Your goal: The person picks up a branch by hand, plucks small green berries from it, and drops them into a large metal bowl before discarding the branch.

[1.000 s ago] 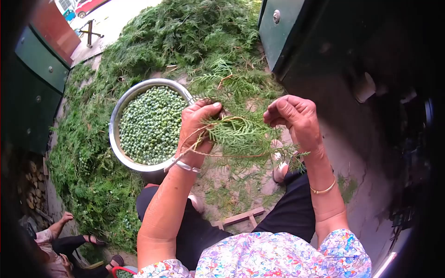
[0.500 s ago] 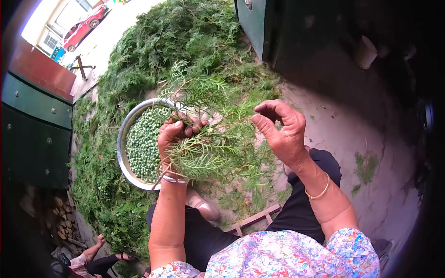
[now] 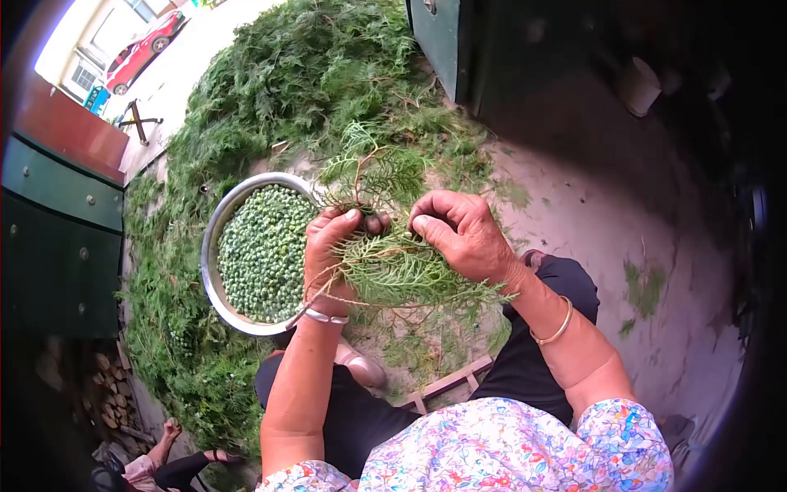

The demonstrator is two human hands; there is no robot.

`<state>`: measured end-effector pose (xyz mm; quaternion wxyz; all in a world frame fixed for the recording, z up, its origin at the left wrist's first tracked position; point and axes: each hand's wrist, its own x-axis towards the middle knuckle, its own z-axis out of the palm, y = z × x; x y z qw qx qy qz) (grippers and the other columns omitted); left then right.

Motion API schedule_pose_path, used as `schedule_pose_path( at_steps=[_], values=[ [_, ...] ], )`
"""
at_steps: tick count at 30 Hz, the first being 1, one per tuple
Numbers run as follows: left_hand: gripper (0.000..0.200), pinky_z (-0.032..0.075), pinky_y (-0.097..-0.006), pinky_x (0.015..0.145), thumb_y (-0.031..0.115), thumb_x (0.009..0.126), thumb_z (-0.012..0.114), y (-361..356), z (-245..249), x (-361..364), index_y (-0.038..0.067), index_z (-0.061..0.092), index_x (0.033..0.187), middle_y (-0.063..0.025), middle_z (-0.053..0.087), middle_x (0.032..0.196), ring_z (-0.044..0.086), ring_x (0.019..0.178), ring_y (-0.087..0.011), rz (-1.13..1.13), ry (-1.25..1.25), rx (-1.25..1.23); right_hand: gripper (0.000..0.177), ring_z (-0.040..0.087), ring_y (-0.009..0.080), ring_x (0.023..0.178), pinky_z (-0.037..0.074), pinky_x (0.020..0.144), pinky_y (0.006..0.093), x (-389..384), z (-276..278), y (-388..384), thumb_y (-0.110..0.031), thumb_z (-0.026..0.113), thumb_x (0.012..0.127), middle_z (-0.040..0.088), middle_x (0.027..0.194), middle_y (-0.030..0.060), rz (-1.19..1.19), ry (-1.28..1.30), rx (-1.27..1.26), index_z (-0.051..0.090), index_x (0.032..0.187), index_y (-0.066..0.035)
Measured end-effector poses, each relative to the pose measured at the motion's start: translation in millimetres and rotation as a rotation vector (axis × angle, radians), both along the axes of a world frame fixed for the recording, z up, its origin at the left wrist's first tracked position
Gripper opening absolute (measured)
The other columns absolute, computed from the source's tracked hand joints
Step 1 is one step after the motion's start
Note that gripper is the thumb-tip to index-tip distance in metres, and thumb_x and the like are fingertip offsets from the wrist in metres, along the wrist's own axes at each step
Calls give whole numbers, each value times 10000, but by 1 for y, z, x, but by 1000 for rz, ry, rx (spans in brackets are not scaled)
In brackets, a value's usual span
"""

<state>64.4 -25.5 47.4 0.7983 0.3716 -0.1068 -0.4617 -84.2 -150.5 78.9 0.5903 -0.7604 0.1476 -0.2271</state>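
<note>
My left hand point(image 3: 332, 246) is closed around the stems of a green conifer sprig point(image 3: 402, 271), just right of the metal basin. The sprig's fronds spread to the right and upward. My right hand point(image 3: 467, 234) has thumb and forefinger pinched together beside the fronds; whatever is between the fingertips is too small to make out. The round metal basin point(image 3: 211, 287) holds many small green berries point(image 3: 262, 250).
A big heap of cut conifer branches point(image 3: 287, 82) lies behind and left of the basin. A wooden frame point(image 3: 451, 381) is between my feet. Another person's arm point(image 3: 166, 443) shows at lower left. Green metal doors point(image 3: 61, 262) stand at the left.
My left hand has moved right, away from over the basin, with the sprig. My right hand has come left and slightly down, closer to my left hand.
</note>
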Motion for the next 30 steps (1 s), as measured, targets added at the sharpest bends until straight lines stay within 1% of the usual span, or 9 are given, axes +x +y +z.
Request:
schedule_pose_path(
  at_steps=[4,7,12,16,21,23,25,27,30],
  values=[
    [75,567,-379,675,28,839,580,-3,-1,-1,-14,540,887,-125,606,739,649,743,-258,-15,43,5,179,603,92,832,488,736,238,-1,4,2,-37,611,843,650,887,34,145,-3,399,618,1003,44],
    [119,528,-332,586,14,822,604,-6,-8,-1,-42,545,909,-119,606,794,645,724,-233,64,103,46,193,599,90,826,486,752,236,0,-2,-3,8,615,775,655,908,45,191,87,304,650,961,45],
    [176,421,-225,590,96,755,681,-7,-14,5,-38,631,855,-43,623,791,552,676,-81,-52,-300,90,243,604,131,794,484,760,244,-3,-10,-20,-38,583,767,628,928,79,147,-55,686,596,997,37],
    [295,453,-239,645,137,711,706,0,4,10,-84,636,894,-44,628,791,569,745,-98,22,-472,83,251,645,182,845,544,768,273,-2,-16,-38,-42,552,841,626,983,132,195,-148,878,540,1072,57],
    [410,489,-319,757,214,697,711,11,29,24,-97,626,950,-190,655,885,619,811,-203,334,-1058,372,248,656,164,825,561,745,255,-4,-18,-47,-14,500,888,629,995,143,50,-125,884,507,1124,62],
    [450,481,-382,807,221,684,700,12,38,10,-124,603,957,-263,632,909,623,852,-300,405,-1062,324,248,653,156,839,552,757,251,-2,-20,-49,-14,508,888,630,1002,141,78,-98,841,511,1124,63],
    [511,454,-423,863,208,652,706,6,38,-4,-152,564,984,-305,592,990,594,936,-375,682,-1535,141,247,649,149,852,544,769,247,2,-28,-49,-15,515,889,630,1009,139,104,-70,802,516,1123,63],
    [594,416,-471,903,211,605,717,9,47,-24,-166,518,1019,-334,543,1023,540,995,-440,344,-1624,199,248,637,134,881,518,795,233,7,-38,-50,-22,527,893,632,1020,124,107,-72,659,525,1125,64],
    [465,410,-505,871,109,715,583,5,35,-47,-157,482,1082,-301,533,996,525,991,-445,444,-2026,294,238,613,102,836,496,755,208,18,-29,-25,-11,528,892,630,967,84,77,-38,768,532,1114,75]
  ],
)
